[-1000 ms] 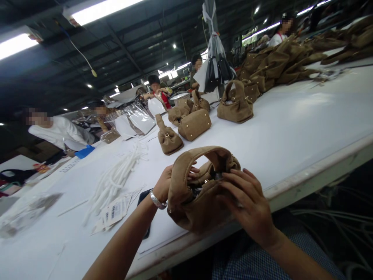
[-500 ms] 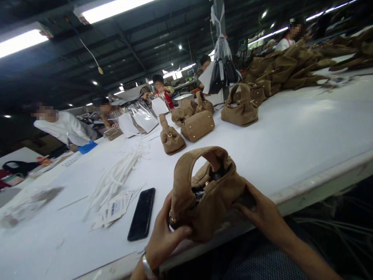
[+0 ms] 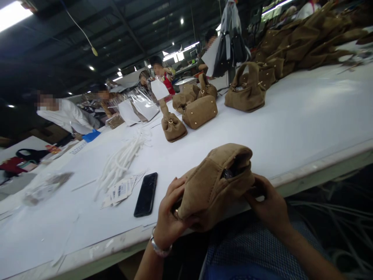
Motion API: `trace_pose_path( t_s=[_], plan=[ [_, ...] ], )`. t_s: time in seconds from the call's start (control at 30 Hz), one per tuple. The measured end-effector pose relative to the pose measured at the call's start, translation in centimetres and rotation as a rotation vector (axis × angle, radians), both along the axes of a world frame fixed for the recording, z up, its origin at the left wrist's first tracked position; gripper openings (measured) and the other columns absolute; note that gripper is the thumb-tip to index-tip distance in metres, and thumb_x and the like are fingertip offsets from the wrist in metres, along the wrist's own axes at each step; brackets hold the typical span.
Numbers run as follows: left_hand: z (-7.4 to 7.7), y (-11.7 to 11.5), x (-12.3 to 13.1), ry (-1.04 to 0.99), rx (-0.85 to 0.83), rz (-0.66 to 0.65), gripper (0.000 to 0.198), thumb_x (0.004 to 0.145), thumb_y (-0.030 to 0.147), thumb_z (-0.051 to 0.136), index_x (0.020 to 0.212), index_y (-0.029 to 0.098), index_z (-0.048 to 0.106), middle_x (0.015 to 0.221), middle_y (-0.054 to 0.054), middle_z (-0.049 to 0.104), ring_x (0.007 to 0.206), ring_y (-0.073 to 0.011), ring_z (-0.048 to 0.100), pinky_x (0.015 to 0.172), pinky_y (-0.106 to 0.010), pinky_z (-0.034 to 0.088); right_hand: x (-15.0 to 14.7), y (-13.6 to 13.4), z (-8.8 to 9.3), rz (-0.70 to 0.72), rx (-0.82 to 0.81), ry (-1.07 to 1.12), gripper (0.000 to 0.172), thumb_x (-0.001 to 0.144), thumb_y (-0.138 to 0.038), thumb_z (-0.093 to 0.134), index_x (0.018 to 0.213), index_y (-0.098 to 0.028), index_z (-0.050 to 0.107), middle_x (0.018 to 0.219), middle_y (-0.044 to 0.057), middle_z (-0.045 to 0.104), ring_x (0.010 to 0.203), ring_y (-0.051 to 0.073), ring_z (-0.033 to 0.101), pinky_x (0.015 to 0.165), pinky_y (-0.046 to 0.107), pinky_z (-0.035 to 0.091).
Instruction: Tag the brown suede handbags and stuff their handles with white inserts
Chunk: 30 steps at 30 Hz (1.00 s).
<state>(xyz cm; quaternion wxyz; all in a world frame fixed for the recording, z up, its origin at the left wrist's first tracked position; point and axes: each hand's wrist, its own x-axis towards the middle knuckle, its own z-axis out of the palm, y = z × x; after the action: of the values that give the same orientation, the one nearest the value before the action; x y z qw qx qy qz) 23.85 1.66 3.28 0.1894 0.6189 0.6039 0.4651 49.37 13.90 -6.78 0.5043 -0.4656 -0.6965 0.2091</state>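
Note:
A brown suede-like handbag (image 3: 215, 190) is held between my two hands at the table's front edge, tilted, its wide handle folded down over the opening. My left hand (image 3: 170, 210), with a silver bracelet on the wrist, grips the bag's left end near a small gold fitting. At the opposite end, my right hand (image 3: 269, 204) has its fingers curled round the lower side; the fingertips are partly hidden. Left of the bag, a black phone (image 3: 146, 194) lies on the white table (image 3: 294, 151).
Several similar brown handbags (image 3: 201, 112) stand farther back, with a heap of brown bags (image 3: 303, 42) at right. White cords (image 3: 121, 159) and barcode labels (image 3: 120, 191) lie left. Wrapped black items (image 3: 230, 52) hang from a post. Several people work across the table.
The bag's handle, upright before, now lies folded over the opening. The bag has been tipped, and my hands have shifted with it. The view has also moved.

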Motion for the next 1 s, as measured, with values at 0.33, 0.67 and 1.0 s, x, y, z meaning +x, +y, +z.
trace_pose_path(
  t_s=[0.33, 0.67, 1.0],
  plan=[
    [0.5, -0.1, -0.2, -0.001, 0.03, -0.034, 0.055, 0.072, 0.056, 0.077, 0.117, 0.027, 0.068, 0.135, -0.009, 0.058, 0.129, -0.0355, 0.049, 0.109, -0.05, 0.042, 0.3, -1.6, 1.2, 0.008, 0.186, 0.026, 0.04, 0.086, -0.026, 0.066, 0.124, -0.023, 0.053, 0.115, 0.01, 0.066, 0.102, 0.027, 0.067, 0.088, 0.042, 0.058],
    [-0.2, 0.7, -0.3, -0.207, 0.006, 0.043, 0.058, 0.077, 0.046, 0.076, 0.126, 0.017, 0.063, 0.119, -0.01, 0.069, 0.123, -0.032, 0.056, 0.102, -0.039, 0.048, -1.0, -1.9, 8.3, 0.253, 0.56, -0.243, 0.046, 0.088, -0.019, 0.069, 0.132, -0.02, 0.058, 0.128, 0.004, 0.067, 0.125, 0.025, 0.055, 0.106, 0.042, 0.046],
    [-1.7, -0.1, 0.3, -0.257, 0.06, 0.255, 0.051, 0.069, 0.033, 0.082, 0.116, 0.018, 0.068, 0.119, -0.01, 0.069, 0.113, -0.0305, 0.063, 0.096, -0.041, 0.052, -2.4, -0.9, 7.7, 0.248, 0.503, -0.262, 0.048, 0.093, -0.023, 0.062, 0.14, -0.026, 0.051, 0.139, 0.001, 0.059, 0.132, 0.028, 0.049, 0.109, 0.051, 0.041]
  ],
)
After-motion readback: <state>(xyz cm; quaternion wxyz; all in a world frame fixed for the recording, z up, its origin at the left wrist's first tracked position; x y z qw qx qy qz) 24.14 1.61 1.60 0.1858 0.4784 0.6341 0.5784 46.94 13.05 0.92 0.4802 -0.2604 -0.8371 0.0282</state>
